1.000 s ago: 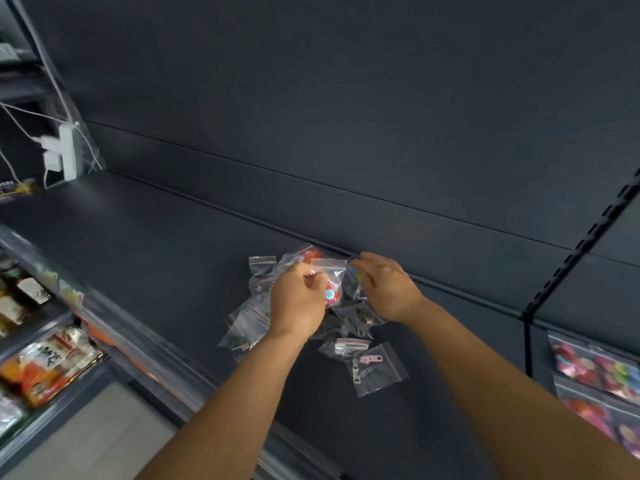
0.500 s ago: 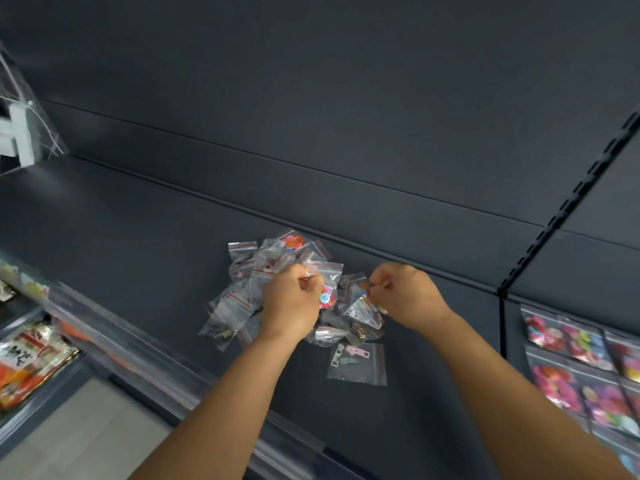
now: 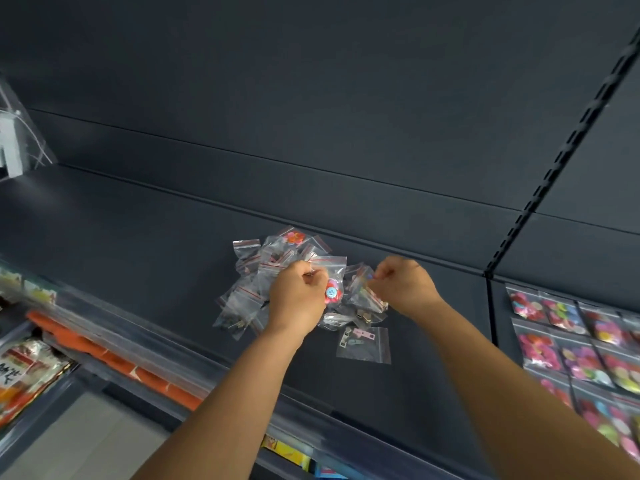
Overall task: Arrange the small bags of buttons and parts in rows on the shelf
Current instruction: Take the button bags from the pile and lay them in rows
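L hand (image 3: 297, 299) pinching clear bag w/ red & blue buttons (image 3: 331, 285) above loose pile of small bags (image 3: 256, 289), mid shelf (image 3: 138, 244) near back edge. R hand (image 3: 403, 285) pinching another bag (image 3: 363, 289) at pile's right side. Zipper-pull bag (image 3: 363, 344) flat just toward front edge.

The flat matte shelf (image 3: 138, 237) is dark slate grey, and the heap of small clear plastic zip bags (image 3: 249, 292) shows thin red seal lines. One clear bag of round buttons (image 3: 331, 289) holds pink-red with a light blue one, and at 3 o'clock the laid-out button bags (image 3: 571, 344) show pink, purple, yellow and green.
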A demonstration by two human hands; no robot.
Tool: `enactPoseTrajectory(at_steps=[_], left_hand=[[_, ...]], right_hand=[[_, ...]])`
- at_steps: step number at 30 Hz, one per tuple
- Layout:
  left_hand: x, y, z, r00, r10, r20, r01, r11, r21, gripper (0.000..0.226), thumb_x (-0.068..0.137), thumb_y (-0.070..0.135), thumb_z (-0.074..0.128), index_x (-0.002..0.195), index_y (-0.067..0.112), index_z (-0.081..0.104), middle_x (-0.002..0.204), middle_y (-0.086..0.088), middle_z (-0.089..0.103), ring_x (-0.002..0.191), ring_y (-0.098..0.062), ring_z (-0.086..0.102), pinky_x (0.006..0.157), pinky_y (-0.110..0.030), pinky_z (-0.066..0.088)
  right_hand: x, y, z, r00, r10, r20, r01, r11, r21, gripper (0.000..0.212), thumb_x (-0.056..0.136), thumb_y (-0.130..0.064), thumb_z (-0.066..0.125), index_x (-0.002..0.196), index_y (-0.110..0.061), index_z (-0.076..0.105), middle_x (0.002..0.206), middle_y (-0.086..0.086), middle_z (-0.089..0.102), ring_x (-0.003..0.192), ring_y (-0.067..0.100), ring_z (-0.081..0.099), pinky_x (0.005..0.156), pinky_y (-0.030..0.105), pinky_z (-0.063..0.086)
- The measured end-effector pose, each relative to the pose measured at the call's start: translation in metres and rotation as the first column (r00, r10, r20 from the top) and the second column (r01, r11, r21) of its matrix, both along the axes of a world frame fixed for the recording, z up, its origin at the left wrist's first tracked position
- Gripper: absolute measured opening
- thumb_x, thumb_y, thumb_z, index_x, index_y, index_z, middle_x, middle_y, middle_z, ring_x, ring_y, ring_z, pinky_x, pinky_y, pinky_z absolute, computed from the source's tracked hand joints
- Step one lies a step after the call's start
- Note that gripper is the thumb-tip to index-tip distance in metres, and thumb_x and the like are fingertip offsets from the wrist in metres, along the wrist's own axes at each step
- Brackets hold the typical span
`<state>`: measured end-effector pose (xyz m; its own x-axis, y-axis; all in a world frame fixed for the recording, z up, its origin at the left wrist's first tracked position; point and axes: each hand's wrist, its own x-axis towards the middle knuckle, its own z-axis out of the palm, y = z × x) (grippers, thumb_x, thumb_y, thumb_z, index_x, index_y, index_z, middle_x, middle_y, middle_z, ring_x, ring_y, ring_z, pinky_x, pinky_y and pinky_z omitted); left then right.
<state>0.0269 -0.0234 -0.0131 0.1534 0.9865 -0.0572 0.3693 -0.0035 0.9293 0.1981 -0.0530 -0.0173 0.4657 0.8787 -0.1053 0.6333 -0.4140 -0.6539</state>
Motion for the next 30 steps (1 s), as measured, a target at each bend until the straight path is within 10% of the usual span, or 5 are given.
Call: enactPoseTrajectory(at_steps=[8,25,30], left_hand=[[0.015,-0.027,0.017,0.962,-0.121,0.243,0.152,0.982,-0.111,0.008,0.095,0.022,0.051,0.091,0.021,0.057,0.096,-0.004,0.065,0.063,-0.012,0.070,0.065,-0.032,0.060],[0.092,-0.124,0.036,0.826,-0.414,0.382,0.503,0.848,-0.167,0.014,0.087,0.024,0.066,0.091,0.011,0.066,0.085,-0.004,0.070,0.069,-0.012,0.064,0.067,-0.025,0.057],[0.129,-0.157,0.044,0.831,-0.401,0.386,0.504,0.837,-0.214,0.029,0.091,0.036,0.056,0.078,0.014,0.070,0.070,0.003,0.069,0.063,-0.010,0.063,0.061,-0.023,0.055]], right_hand=[[-0.011,-0.053,0.030,0.858,-0.086,-0.506,0.252,0.929,0.270,0.015,0.080,-0.015,0.071,0.082,-0.002,0.063,0.070,0.006,0.066,0.061,0.015,0.062,0.070,0.032,0.057],[0.014,-0.196,0.058,0.694,-0.199,-0.692,0.451,0.869,0.202,0.019,0.078,-0.005,0.072,0.095,-0.002,0.065,0.090,0.017,0.072,0.073,0.020,0.066,0.075,0.028,0.056],[0.053,-0.237,0.058,0.687,-0.288,-0.667,0.509,0.846,0.158,0.014,0.078,-0.007,0.072,0.089,-0.006,0.064,0.072,0.006,0.069,0.057,0.009,0.060,0.053,0.021,0.048]])
